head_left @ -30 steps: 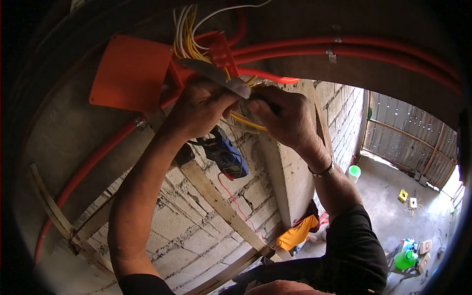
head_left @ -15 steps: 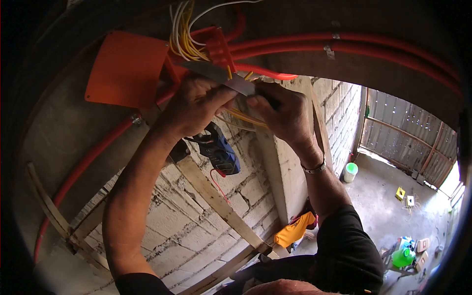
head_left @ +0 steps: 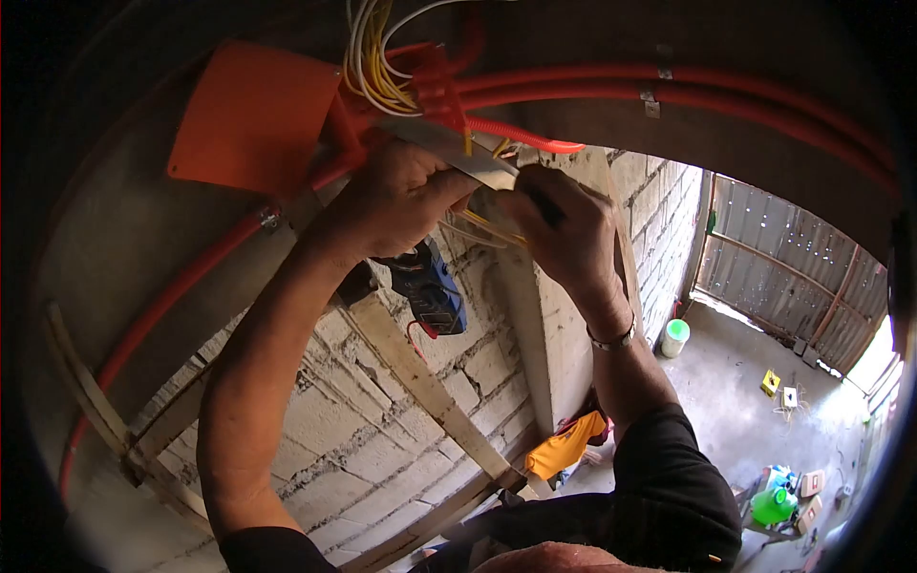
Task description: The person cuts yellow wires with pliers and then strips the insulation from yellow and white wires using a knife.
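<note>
My right hand (head_left: 570, 222) is closed around the dark handle of a knife (head_left: 489, 172). Its broad, flat metal blade points up and left, in front of the wires. My left hand (head_left: 406, 199) is closed by the blade, its thumb bent along the lower edge. Yellow wires (head_left: 468, 143) stick up past the blade and reappear below the hands; the left fingers seem to pinch them, though the grip is partly hidden. Just above is an orange junction box (head_left: 439, 91), with a coil of white and yellow wires (head_left: 368, 67) hanging from it.
Orange conduits (head_left: 592, 88) run along the ceiling, and an orange panel (head_left: 253, 124) hangs at the left. Below my hands are a blue-black tool bag (head_left: 435, 291) and wooden bracing (head_left: 420, 382) against a block wall. A white bucket (head_left: 675, 339) stands on the floor far below.
The view has shifted slightly. Both hands stay together at the wires, and the knife blade has moved a little right and tilted differently.
</note>
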### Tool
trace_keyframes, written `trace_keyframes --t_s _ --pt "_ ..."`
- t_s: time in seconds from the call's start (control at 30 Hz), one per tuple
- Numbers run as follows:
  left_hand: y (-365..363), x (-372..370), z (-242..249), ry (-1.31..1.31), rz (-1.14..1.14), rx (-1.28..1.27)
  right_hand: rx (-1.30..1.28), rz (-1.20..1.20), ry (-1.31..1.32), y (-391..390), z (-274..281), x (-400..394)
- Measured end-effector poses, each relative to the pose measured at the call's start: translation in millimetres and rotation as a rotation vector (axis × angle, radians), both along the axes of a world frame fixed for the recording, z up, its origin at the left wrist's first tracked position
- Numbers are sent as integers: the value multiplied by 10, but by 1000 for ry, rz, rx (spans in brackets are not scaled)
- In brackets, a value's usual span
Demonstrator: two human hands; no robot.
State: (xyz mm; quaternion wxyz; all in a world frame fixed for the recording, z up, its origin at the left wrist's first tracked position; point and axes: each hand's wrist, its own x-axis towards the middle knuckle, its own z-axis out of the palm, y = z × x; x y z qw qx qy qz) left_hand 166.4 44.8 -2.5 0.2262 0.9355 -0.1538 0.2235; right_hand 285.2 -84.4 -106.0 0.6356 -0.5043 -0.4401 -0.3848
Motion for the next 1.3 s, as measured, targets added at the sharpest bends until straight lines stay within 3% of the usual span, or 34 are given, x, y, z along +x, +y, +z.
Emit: trace_keyframes --t_s 0.23,0.3,0.57,0.8,0.87,0.9,0.93,0.97,1.03,1.07,1.1,1.23,1.3 --pt "-74 -36 53 8 -20 -72 -59 -68 6 -54 39 -3" --pt "-66 -42 66 16 -45 -82 49 -140 -43 -50 -54 60" --pt "-15 -15 45 67 1 -76 7 -56 5 -28 28 -10" --pt "-84 -58 89 70 19 -91 31 -161 -98 -87 9 69" --pt "-57 -81 85 65 -21 -104 110 -357 -182 -111 -193 240" --pt "-62 -141 74 87 -4 -127 268 -228 -16 -122 -371 618" --pt "-69 -172 66 106 13 -152 200 -288 431 -422 -318 642" --pt "-74 -167 48 106 19 -157 219 -275 539 -593 -253 436" --pt "-96 -81 43 125 -4 -121 -11 -334 249 -567 -442 354" --pt "-99 -51 49 138 24 -150 -243 -157 287 -655 -446 221" --pt "-99 -24 53 143 15 -136 -240 89 253 -665 -434 137" --pt "-144 -109 27 -1 -43 -180 -147 776 539 -642 -434 -28" --pt "-155 -120 33 -25 -59 -145 -171 909 609 -605 -438 -123"
